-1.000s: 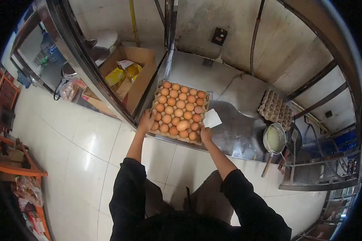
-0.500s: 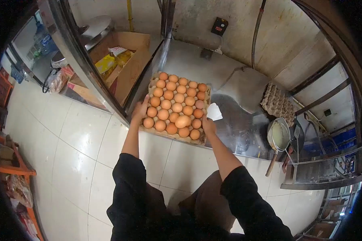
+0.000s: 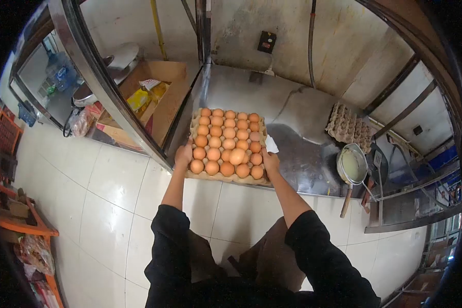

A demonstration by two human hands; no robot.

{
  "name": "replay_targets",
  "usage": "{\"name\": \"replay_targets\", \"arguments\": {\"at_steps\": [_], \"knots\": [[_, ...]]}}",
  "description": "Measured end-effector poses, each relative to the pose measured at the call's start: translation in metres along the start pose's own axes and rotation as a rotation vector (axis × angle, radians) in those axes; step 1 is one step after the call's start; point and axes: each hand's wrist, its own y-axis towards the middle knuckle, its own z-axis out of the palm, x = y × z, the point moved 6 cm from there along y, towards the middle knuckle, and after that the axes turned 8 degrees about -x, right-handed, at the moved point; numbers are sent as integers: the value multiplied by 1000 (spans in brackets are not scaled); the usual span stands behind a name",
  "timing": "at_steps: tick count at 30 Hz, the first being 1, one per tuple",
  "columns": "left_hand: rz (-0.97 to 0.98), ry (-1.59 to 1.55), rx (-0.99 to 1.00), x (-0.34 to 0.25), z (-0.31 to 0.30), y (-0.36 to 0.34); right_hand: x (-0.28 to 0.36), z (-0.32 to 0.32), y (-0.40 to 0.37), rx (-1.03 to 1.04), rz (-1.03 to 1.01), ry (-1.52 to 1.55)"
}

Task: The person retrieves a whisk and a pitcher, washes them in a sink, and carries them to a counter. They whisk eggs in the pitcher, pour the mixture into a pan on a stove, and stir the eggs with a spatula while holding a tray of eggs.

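Note:
A cardboard egg tray (image 3: 267, 180) full of brown eggs is held level at the front edge of the metal counter. One extra egg (image 3: 236, 156) rests on top of the others near the front right. My left hand (image 3: 184, 155) grips the tray's left side, and my right hand (image 3: 271, 161) grips its right side; the fingers of both are partly hidden by the tray. Just beyond my right hand, a piece of white paper (image 3: 271, 144) lies on the counter.
To the right, a vacant egg tray (image 3: 349, 126) sits behind a wooden-handled pan (image 3: 352, 167) and a spatula (image 3: 378, 159). On the left stand a metal frame post (image 3: 113, 92) and a cardboard box (image 3: 164, 110) holding yellow packets. An orange rack (image 3: 28, 226) is at far left.
The tray has turned slightly, so its front edge runs more nearly parallel to the counter edge. Both hands keep hold of it. The camera view has shifted a little.

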Motion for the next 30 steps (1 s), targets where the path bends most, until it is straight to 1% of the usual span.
{"name": "replay_targets", "arguments": {"at_steps": [2,3,5,6,7,8,10,11,12,13,14,15,16,18,20,22,23,24,25,26,28,29,30], "knots": [[-29,-12,31,-3,-6,-8,11,-12,-11,-116,-86,-4],[-30,-21,33,3,-4,-6,16,-15,-14,-119,-91,-11],[46,-18,-1,14,-3,-6,20,-21,-23,-164,-90,20],[75,-8,-5,2,-20,-19,25,-27,-33,-181,-75,25],[-66,21,-31,-3,-36,-36,31,-33,-43,-196,-68,52],[-102,49,3,-12,-52,-45,35,-37,-47,-174,-27,18],[-162,-55,86,-42,-77,-57,54,-48,-48,-16,35,71],[-191,-18,64,-74,-107,-66,79,-69,-53,-60,7,7],[-213,-16,85,-89,-120,-71,94,-83,-54,-56,21,-19],[-244,-33,77,-103,-138,-77,117,-101,-59,-76,-37,10],[-272,-58,64,-120,-158,-79,147,-120,-62,-97,-106,41],[-319,-95,95,-139,-180,-78,180,-136,-65,-123,-127,-75],[-371,-129,127,-157,-204,-78,212,-150,-66,-80,-103,-114],[-419,-174,116,-165,-236,-66,284,-164,-66,12,-59,-197],[-510,-249,152,-219,-292,-44,374,-176,-61,62,-41,-264],[-620,-239,164,-251,-334,-10,465,-176,-51,117,11,-281],[-638,-240,169,-272,-360,16,510,-171,-42,125,15,-298],[-684,-217,197,-293,-388,42,546,-163,-34,171,66,-426],[-720,-232,243,-328,-436,98,636,-151,-24,185,99,-572],[-727,-222,259,-323,-456,126,683,-137,-30,178,111,-575],[-751,-252,328,-348,-516,210,773,-99,-35,95,155,-429],[-747,-257,334,-355,-541,253,801,-76,-31,125,120,-534],[-731,-265,354,-359,-564,295,834,-50,-28,113,120,-532]]}}
